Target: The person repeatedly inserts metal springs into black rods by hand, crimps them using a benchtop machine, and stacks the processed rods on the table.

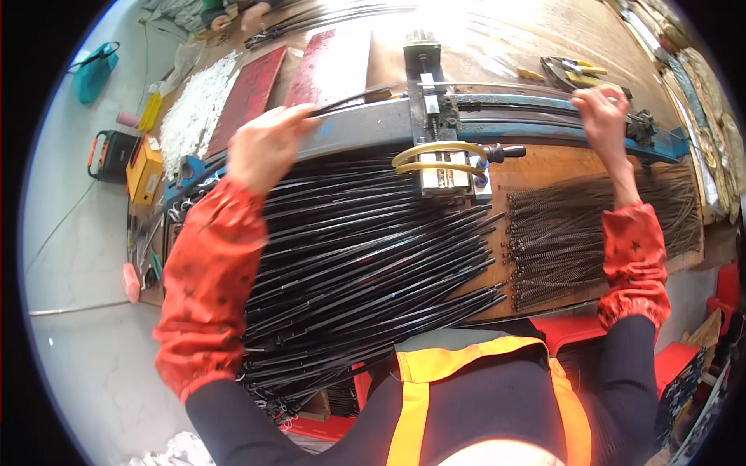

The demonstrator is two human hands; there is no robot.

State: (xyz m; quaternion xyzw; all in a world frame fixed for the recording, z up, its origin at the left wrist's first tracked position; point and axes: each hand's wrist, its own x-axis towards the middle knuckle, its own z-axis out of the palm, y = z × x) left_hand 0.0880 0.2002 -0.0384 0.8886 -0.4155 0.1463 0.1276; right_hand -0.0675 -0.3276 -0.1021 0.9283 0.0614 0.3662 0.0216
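Note:
My left hand (268, 147) is closed round one end of a thin black rod (351, 100), which runs right toward the clamp fixture (435, 116) on a long metal rail (361, 128). Over the right part of the rail, my right hand (602, 113) is held in a pinch; what its fingers hold, if anything, cannot be made out. Below my left arm lies a wide layer of black rods (365, 256). Thin coil springs (559, 241) are spread on the wooden table under my right forearm. Yellow hoses (439, 151) loop across the front of the fixture.
Yellow-handled pliers (583, 74) lie beyond the rail. At the back left are a dark red board (247, 97) and a pile of small white pieces (194, 109). Another person's hands (252, 17) show at the far edge. Red stools (571, 330) stand below the table's front.

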